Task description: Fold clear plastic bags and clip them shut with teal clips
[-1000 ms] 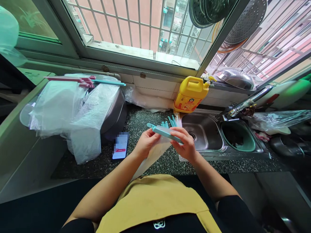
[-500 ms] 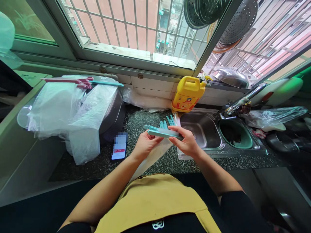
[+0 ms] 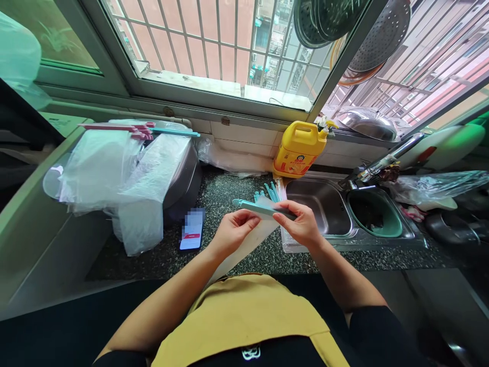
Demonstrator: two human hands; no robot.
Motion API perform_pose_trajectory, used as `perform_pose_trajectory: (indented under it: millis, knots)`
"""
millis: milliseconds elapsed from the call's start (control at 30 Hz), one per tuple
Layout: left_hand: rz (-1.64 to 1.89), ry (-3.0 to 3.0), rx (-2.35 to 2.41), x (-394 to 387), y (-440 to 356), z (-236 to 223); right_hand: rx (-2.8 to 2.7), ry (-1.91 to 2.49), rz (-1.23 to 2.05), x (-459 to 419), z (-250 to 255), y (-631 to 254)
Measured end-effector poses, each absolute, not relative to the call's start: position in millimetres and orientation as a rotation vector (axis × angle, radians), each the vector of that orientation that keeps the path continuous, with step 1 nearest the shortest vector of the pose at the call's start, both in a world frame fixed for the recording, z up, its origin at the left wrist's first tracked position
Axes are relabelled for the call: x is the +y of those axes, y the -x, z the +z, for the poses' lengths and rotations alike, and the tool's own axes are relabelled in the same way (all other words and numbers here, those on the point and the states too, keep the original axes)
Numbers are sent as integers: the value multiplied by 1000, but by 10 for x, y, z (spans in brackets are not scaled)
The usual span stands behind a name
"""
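A long teal bag clip [image 3: 254,206] lies crosswise in front of me, with a translucent plastic bag [image 3: 250,243] trailing below it towards my apron. The fingers of my right hand [image 3: 300,224] are closed round the clip's right part. My left hand [image 3: 233,232] is curled, thumb against fingers, at the bag's edge just under the clip; its fingertips are partly hidden. Beyond the hands, several more teal clips [image 3: 272,191] rest on the counter beside the sink.
A phone [image 3: 192,229] lies on the speckled counter [image 3: 217,186]. Plastic bags [image 3: 141,204] drape over a dark container at left, with pink clips [image 3: 141,131] on top. A yellow jug [image 3: 300,150] stands behind the sink [image 3: 319,204], which holds a green basin [image 3: 393,224].
My left fingers have slid off the clip's left end to just below it. The clip's two strips, apart at that end before, now look closer together. My right hand keeps its grip.
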State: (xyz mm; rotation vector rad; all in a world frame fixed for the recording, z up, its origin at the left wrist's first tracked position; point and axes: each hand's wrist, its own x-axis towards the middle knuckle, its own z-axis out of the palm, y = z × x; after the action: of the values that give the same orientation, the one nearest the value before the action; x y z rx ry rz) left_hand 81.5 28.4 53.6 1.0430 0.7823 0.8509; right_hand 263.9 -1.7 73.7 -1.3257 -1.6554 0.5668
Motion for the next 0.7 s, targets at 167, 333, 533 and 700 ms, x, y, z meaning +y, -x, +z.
perform_pose_trajectory:
  millis: [167, 333, 533, 700]
  knots:
    - [1049, -1018, 783, 301, -784, 560, -1671, 1332, 585, -43, 808, -2656]
    - [1191, -1077, 781, 304, -767, 604, -1708, 1335, 605, -52, 810, -2638]
    - [1198, -1183, 834, 284, -739, 602, -1809, 1279, 624, -4, 810, -2637]
    - [1210, -1187, 846, 301, -746, 588, -1807, 1290, 607, 5, 797, -2634]
